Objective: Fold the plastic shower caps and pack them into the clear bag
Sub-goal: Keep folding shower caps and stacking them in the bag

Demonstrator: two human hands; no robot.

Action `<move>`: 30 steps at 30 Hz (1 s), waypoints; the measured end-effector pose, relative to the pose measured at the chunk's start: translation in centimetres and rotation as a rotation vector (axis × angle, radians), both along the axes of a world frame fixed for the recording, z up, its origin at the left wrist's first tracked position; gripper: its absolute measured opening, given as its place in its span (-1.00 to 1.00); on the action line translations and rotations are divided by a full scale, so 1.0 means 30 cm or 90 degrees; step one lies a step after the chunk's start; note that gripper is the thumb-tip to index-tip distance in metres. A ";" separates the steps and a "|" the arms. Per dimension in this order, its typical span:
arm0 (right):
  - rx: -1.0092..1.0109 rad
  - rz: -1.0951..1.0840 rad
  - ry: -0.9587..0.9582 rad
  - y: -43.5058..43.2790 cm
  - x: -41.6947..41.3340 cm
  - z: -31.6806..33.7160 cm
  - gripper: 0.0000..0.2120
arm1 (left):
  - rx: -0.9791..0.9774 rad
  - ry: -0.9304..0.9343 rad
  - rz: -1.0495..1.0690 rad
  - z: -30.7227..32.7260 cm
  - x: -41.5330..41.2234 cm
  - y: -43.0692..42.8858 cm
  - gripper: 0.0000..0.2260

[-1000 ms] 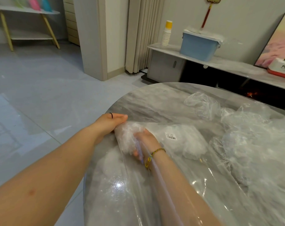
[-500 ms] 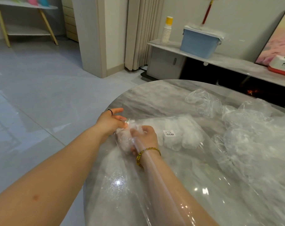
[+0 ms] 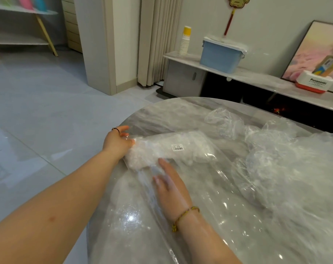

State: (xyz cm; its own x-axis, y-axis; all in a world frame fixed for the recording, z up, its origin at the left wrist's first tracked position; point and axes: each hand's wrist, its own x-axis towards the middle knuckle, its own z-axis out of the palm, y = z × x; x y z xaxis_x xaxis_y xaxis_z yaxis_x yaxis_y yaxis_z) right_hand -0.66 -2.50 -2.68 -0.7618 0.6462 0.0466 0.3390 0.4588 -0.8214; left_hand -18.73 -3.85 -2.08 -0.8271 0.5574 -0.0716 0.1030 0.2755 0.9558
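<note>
Okay, packing step is under way. The clear bag [image 3: 180, 149] is lying on its side across the round table [image 3: 167, 113], and its closed end is bulging with a white wad of folded shower caps [image 3: 142, 159] that is sitting tight against the bottom. A barcode label [image 3: 178, 148] is showing on the bag's upper face.

The left hand [image 3: 118, 143] is gripping the closed end of the bag, with the thumb pressing onto the plastic and two upper fingers sticking out loosely past it. The right hand [image 3: 170, 184] is lying flat with its fingers straight and close together, holding nothing, and the fingertips are just reaching the packed wad. Film is glinting over that hand and wrist, so it is probably sitting inside the bag's open sleeve; I cannot tell for sure.

A big heap of loose caps [image 3: 295, 168] is waiting at the right of the table, touching nothing the hands are working on, and one more crumpled cap [image 3: 224, 122] is lying behind the bag.

As a judgement, the task is only partly done, going by the heap. The next move is calling for the right hand to clear the bag mouth and fold another cap from the heap, while the left is holding the bag steady and open.
</note>
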 end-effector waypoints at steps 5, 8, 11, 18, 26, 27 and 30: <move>0.235 0.208 -0.166 -0.033 0.082 0.011 -0.51 | -0.218 0.247 -0.071 0.021 0.036 0.026 -0.65; 0.284 0.223 -0.273 -0.025 0.073 0.014 -0.58 | -0.219 0.351 -0.111 0.067 0.103 0.001 -0.64; 0.290 0.217 -0.295 -0.023 0.050 0.032 -0.55 | -0.172 0.397 -0.167 0.089 0.186 -0.089 -0.67; 0.270 0.191 -0.396 -0.074 0.184 0.088 -0.52 | -0.249 0.490 -0.319 0.112 0.429 -0.400 -0.07; 0.228 0.176 -0.411 -0.192 0.448 0.169 -0.49 | -0.138 0.640 -0.445 0.144 0.630 -0.514 -0.58; 0.233 0.169 -0.410 -0.201 0.497 0.181 -0.49 | -0.115 0.667 -0.466 0.130 0.674 -0.508 -0.50; 0.267 0.136 -0.400 -0.198 0.603 0.200 -0.52 | -0.251 0.683 -0.539 0.079 0.754 -0.481 -0.47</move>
